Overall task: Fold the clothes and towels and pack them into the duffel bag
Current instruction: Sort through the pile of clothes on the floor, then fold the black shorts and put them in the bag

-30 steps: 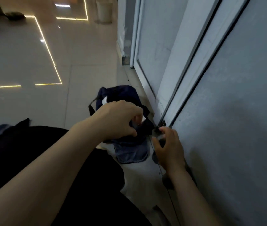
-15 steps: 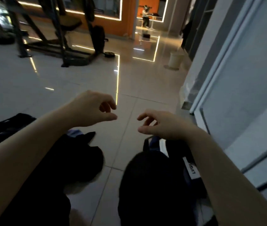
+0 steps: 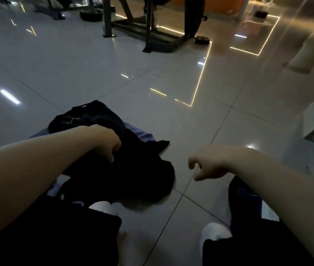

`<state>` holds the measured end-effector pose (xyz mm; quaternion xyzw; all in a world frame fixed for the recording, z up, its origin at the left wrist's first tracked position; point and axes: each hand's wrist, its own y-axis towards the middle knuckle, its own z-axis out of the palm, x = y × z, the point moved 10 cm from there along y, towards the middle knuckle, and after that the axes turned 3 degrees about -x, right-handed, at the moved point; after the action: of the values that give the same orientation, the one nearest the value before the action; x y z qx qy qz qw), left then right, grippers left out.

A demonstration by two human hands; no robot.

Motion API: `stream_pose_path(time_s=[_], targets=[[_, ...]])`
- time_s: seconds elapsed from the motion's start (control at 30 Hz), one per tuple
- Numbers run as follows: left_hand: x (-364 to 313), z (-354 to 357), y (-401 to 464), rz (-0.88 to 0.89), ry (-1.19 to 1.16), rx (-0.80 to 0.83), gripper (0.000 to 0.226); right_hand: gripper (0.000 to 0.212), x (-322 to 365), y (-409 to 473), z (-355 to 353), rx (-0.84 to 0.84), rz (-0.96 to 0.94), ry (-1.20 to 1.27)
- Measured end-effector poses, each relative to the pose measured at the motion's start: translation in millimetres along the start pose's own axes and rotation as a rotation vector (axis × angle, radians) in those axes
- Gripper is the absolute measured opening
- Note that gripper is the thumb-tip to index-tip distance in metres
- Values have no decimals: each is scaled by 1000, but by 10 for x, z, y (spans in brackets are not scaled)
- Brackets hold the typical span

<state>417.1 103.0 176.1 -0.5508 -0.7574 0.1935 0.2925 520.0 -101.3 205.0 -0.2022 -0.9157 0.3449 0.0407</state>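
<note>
A heap of dark clothes (image 3: 133,173) lies on the tiled floor in front of me, with a pale blue cloth (image 3: 140,134) showing beneath it. My left hand (image 3: 107,144) is down on the top of the heap, fingers curled into the black fabric. My right hand (image 3: 208,164) hovers over the bare floor to the right of the heap, fingers loosely curled and holding nothing. The dark duffel bag (image 3: 242,200) shows only partly at the lower right, behind my right forearm.
My legs in dark trousers and white socks (image 3: 213,231) fill the bottom of the view. Gym equipment frames (image 3: 152,31) stand at the far side of the glossy floor. A pale bin (image 3: 303,58) and a wall edge are at the right.
The view has swung left from the bag by the wall to the clothes heap. My left hand has dropped onto the black fabric; my right hand has left the bag and hangs free.
</note>
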Motion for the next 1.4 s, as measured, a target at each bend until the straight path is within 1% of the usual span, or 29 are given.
stream_pose_path(time_s=[0.07,0.1,0.17,0.2,0.27,0.33,0.4,0.43,0.5,0.57,0.63,0.73,0.8,0.87,0.93,1.03,1.1,1.13,1.17,1.23,1.27,1.3,1.33,1.4], targets=[[113,-39,114,24,-139,-54,41,47,7,193,-148,-75,-31,-11],[190,-66,181,20,-169,-84,42,46,47,318,-233,-127,-53,3],[291,-50,316,-10,-122,-101,41,43,140,552,-265,-172,-87,13],[292,-2,398,-14,-84,-85,41,40,170,667,-196,-150,-98,8],[208,171,616,16,-68,-49,43,36,181,878,40,-28,-101,-32],[43,464,837,67,-50,-37,54,35,143,1014,180,56,-101,-84],[-138,895,1019,84,10,-30,66,35,121,1118,161,51,-105,-80],[-210,1117,1094,70,35,-24,68,36,121,1167,132,37,-107,-79],[-321,1433,1209,49,74,-29,58,36,140,1262,98,14,-123,-82],[-380,1473,1306,73,55,-88,43,34,179,1322,112,15,-140,-88],[-368,1349,1356,93,-70,-136,34,33,234,1352,151,17,-162,-89],[-168,992,1354,9,-406,-240,23,31,275,1323,153,-6,-182,-83],[-13,619,1262,-34,-604,-346,20,33,252,1261,84,-65,-174,-73],[49,186,1112,5,-686,-438,18,36,186,1159,-78,-167,-138,-37],[30,-271,891,70,-690,-531,18,44,75,1012,-293,-288,-82,96],[-20,-921,463,123,-692,-688,15,62,-64,707,-598,-463,-49,461],[-95,-1307,122,181,-730,-766,11,68,-120,495,-765,-557,-67,698],[-142,-1484,-67,216,-753,-805,8,66,-143,389,-830,-586,-80,812],[-186,-1649,-257,251,-776,-850,8,57,-163,284,-888,-602,-99,940],[-256,-1938,-625,300,-827,-953,9,26,-224,50,-1024,-661,-154,1197],[-276,-2054,-779,316,-865,-1001,7,13,-285,-101,-1122,-731,-178,1285],[-287,-2152,-912,332,-915,-1045,7,9,-363,-277,-1226,-813,-198,1355],[-302,-2237,-1039,350,-974,-1081,8,11,-450,-466,-1326,-894,-214,1422],[-376,-2332,-1187,384,-1094,-1087,16,11,-602,-852,-1514,-1041,-259,1495]])
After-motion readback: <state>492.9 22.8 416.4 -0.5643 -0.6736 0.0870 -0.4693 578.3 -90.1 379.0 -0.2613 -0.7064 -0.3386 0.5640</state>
